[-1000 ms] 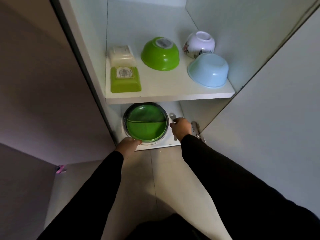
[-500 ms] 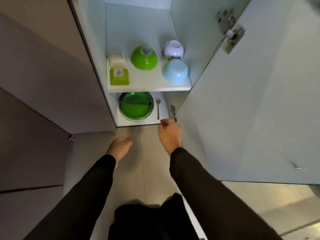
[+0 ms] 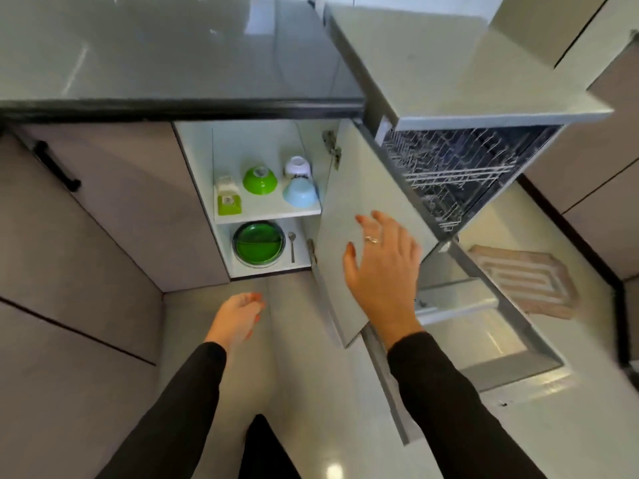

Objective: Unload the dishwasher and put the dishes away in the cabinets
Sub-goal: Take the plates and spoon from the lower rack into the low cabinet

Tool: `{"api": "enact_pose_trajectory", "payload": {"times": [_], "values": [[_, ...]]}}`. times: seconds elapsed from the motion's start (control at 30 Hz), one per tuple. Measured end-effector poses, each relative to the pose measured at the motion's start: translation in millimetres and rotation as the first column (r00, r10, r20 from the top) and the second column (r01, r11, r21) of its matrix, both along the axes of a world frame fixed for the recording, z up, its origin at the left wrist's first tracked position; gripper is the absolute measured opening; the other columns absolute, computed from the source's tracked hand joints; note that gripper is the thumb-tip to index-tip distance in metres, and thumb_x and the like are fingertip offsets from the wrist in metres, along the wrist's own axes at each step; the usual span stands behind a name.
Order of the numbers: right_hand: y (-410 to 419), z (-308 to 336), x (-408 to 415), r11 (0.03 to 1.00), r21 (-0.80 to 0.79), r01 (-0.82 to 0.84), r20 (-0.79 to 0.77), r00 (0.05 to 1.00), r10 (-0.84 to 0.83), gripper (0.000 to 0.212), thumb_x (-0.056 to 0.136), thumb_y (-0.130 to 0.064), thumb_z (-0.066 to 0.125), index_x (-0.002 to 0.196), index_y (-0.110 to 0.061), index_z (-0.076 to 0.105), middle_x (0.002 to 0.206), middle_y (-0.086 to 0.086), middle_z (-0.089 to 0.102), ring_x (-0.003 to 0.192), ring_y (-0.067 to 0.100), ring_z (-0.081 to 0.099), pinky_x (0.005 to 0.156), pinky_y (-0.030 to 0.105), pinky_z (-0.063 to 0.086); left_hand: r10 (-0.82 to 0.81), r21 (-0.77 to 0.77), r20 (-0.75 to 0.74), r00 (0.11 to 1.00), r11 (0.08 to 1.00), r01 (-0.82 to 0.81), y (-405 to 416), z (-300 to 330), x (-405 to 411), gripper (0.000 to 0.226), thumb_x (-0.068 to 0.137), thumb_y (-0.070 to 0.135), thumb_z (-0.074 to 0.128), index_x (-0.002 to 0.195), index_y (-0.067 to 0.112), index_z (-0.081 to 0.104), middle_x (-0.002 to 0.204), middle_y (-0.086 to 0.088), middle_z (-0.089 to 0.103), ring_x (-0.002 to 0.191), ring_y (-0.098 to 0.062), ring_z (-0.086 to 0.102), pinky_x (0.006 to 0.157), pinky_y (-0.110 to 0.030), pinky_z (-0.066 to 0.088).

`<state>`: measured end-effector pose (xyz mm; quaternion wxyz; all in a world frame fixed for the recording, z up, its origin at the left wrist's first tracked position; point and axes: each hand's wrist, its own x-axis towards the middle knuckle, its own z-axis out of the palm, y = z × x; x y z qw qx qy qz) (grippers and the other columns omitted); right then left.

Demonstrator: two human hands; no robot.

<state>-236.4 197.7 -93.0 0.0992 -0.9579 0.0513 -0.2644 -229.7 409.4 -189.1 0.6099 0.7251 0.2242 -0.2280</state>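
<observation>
- The right hand [image 3: 382, 267] has its fingers [image 3: 389, 224] spread wide and straight, lying over the inner face of the open cabinet door [image 3: 359, 202]; whether they touch it I cannot tell. There is a ring on one finger.
- The left hand [image 3: 238, 318] hangs over the floor [image 3: 304, 340], its fingers [image 3: 254, 300] loosely curled and holding nothing.
- Beyond the left fingers, on the bottom shelf of the cabinet [image 3: 197, 174], lies a green divided plate [image 3: 258, 244] on top of a glass dish, with a spoon [image 3: 292, 245] just beside it towards the door.
- On the upper shelf [image 3: 269, 210] stand upturned bowls: a green bowl [image 3: 260, 180], a white bowl [image 3: 298, 166], a blue bowl [image 3: 300, 192], and a green square container [image 3: 229, 203] with a white one behind it.
- To the right of the right fingers, the dishwasher [image 3: 449, 167] is open, its wire rack [image 3: 446, 160] in view and its door [image 3: 484, 326] folded down.
- Above the cabinet runs the dark tabletop [image 3: 173, 63].
</observation>
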Motion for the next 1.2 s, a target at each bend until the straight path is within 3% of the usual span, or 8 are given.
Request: {"api": "enact_pose_trajectory", "payload": {"times": [0.07,0.17,0.27,0.4,0.6,0.73,0.97,1.2], "values": [[-20.7,37.0,-17.6,0.991,-0.033,0.127,0.055,0.991,-0.126,0.050,0.087,-0.035,0.056,0.133,-0.017,0.046,0.141,0.011,0.045,0.129,0.029,0.042,0.105,0.047,0.033,0.004,-0.027,0.004,1.000,1.000,-0.004,-7.2,28.4,-17.9,0.023,0.095,0.019,0.052,0.117,0.020,0.058,0.103,0.002,0.062,0.094,-0.016,0.057,0.074,-0.028,0.041],[-52.5,59.5,-12.7,0.938,0.051,0.343,-0.229,0.918,-0.323,0.066,0.094,-0.045,0.043,0.146,-0.008,0.027,0.154,0.019,0.025,0.142,0.036,0.023,0.114,0.050,0.018,-0.019,-0.023,0.009,1.000,1.000,0.019,-20.0,66.9,-32.6,0.023,0.095,0.019,0.052,0.117,0.021,0.057,0.105,0.003,0.062,0.097,-0.016,0.058,0.077,-0.029,0.041],[-53.7,54.7,-10.9,0.865,0.323,0.383,-0.507,0.842,-0.184,0.058,0.101,-0.040,0.031,0.144,-0.001,0.029,0.148,0.022,0.030,0.134,0.040,0.034,0.105,0.049,0.033,-0.068,0.007,0.065,0.996,0.998,0.067,-34.3,103.9,-42.9,0.023,0.095,0.017,0.050,0.116,0.021,0.057,0.105,0.003,0.062,0.095,-0.016,0.057,0.073,-0.027,0.041],[-36.4,53.9,-15.7,0.850,0.409,0.332,-0.438,0.889,-0.136,0.039,0.103,-0.023,0.030,0.129,0.003,0.044,0.137,0.023,0.040,0.114,0.041,0.052,0.089,0.044,0.046,-0.250,0.109,0.209,0.945,0.967,0.231,-50.7,136.5,-46.9,0.018,0.092,0.013,0.049,0.106,0.020,0.058,0.098,-0.001,0.056,0.092,-0.018,0.054,0.080,-0.030,0.041],[-16.2,61.2,4.7,0.747,0.535,0.395,-0.562,0.826,-0.034,0.034,0.098,-0.033,0.045,0.101,-0.008,0.067,0.098,0.016,0.069,0.092,0.034,0.063,0.082,0.040,0.052,-0.353,0.229,0.208,0.912,0.924,0.306,-58.0,154.6,-33.0,0.044,0.093,0.020,0.055,0.136,0.013,0.047,0.134,-0.006,0.055,0.116,-0.017,0.054,0.090,-0.020,0.040],[18.9,57.6,30.9,0.687,0.611,0.393,-0.614,0.784,0.097,0.036,0.089,-0.038,0.057,0.091,-0.005,0.072,0.092,0.016,0.072,0.092,0.033,0.065,0.080,0.036,0.053,-0.463,0.404,0.229,0.856,0.846,0.349,-52.9,158.3,-5.2,0.075,0.086,0.032,0.068,0.148,0.015,0.030,0.147,-0.006,0.040,0.134,-0.021,0.041,0.110,-0.033,0.037],[108.9,69.7,82.5,0.470,0.782,0.408,-0.579,0.756,0.306,0.027,0.091,-0.030,0.061,0.087,-0.005,0.072,0.083,0.012,0.070,0.076,0.025,0.066,0.058,0.026,0.049,-0.513,0.750,0.263,0.817,0.642,0.162,-10.5,165.9,59.1,0.023,0.095,0.025,0.052,0.112,0.013,0.062,0.107,-0.006,0.055,0.093,-0.022,0.060,0.083,-0.030,0.049],[169.5,59.2,160.4,0.202,0.818,0.539,-0.575,0.755,0.314,0.025,0.078,-0.028,0.077,0.084,-0.004,0.074,0.085,0.011,0.073,0.086,0.028,0.069,0.082,0.043,0.057,-0.400,0.767,0.369,0.839,0.641,-0.032,58.7,163.1,142.1,0.021,0.094,0.023,0.056,0.105,0.011,0.071,0.097,-0.004,0.057,0.086,-0.018,0.058,0.073,-0.021,0.041]]}}
